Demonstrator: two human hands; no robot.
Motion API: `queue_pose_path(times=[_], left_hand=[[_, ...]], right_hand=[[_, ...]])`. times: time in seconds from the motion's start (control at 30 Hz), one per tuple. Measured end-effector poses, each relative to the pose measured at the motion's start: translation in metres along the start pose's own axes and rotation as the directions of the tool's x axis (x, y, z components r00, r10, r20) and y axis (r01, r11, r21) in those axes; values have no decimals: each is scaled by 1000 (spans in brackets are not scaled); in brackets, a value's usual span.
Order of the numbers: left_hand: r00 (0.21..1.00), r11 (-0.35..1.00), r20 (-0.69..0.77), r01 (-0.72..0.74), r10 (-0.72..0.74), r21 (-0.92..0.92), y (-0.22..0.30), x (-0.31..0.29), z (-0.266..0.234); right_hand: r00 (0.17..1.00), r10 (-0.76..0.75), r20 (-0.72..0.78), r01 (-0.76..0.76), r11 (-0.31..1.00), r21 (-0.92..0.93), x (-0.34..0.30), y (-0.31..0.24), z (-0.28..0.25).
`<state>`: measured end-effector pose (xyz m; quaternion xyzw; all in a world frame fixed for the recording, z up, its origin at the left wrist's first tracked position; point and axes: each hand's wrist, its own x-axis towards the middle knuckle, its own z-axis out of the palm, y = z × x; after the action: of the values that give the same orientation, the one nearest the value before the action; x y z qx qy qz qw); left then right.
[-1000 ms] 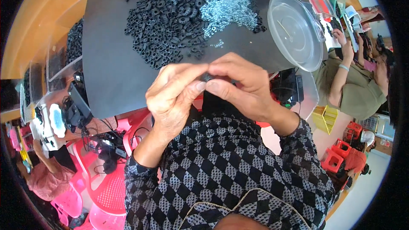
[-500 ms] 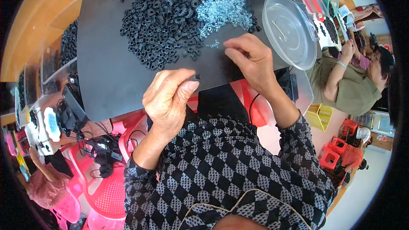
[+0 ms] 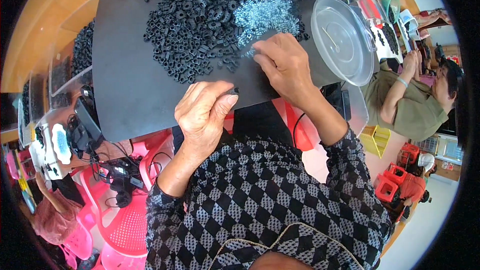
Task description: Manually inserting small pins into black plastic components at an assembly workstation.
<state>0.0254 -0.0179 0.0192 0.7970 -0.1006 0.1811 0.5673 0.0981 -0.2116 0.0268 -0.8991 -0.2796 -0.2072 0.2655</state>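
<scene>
My left hand (image 3: 202,110) pinches a small black plastic part (image 3: 234,91) between thumb and forefinger, above the near edge of the dark tabletop (image 3: 125,90). My right hand (image 3: 284,67) is closed, thumb and fingertips together, over a few small loose springs (image 3: 248,53). Whatever its fingertips may hold is hidden. Just beyond lies a heap of shiny little metal springs (image 3: 267,15). To the left of that heap and behind it spreads a large pile of black plastic parts (image 3: 190,30), many of them hollow and ring-like.
A round clear plastic lid (image 3: 340,45) with a thin pale stick on it lies to the right. Left of the table are clear bins of black parts (image 3: 82,52), cables and a pink chair (image 3: 122,225). A co-worker in green (image 3: 405,100) sits at the right, near a yellow basket (image 3: 375,140).
My right hand has moved a little up and left, onto the few loose springs. The left hand has shifted slightly right, still pinching the black part.
</scene>
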Motion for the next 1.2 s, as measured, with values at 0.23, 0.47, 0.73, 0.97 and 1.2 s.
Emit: queue_pose_path(times=[0.23, 0.47, 0.73, 0.97, 1.2], left_hand=[[999, 999, 13, -39, 39, 18, 0, 0, 0], [994, 993, -5, -110, 110, 39, -3, 1, 2], [995, 994, 14, -102, 102, 35, -3, -2, 0], [992, 990, 7, -126, 126, 56, -5, -3, 1], [992, 991, -4, -125, 125, 55, -4, -2, 1]], right_hand=[[996, 44, -79, -48, 998, -45, 4, 2, -3], [995, -95, -19, 94, 994, -50, 7, 7, 2], [999, 51, -9, -51, 999, -17, 7, 11, -5], [984, 175, -35, -173, 984, 43, 7, 21, -16], [961, 272, -45, -269, 960, 75, -1, 21, -23]])
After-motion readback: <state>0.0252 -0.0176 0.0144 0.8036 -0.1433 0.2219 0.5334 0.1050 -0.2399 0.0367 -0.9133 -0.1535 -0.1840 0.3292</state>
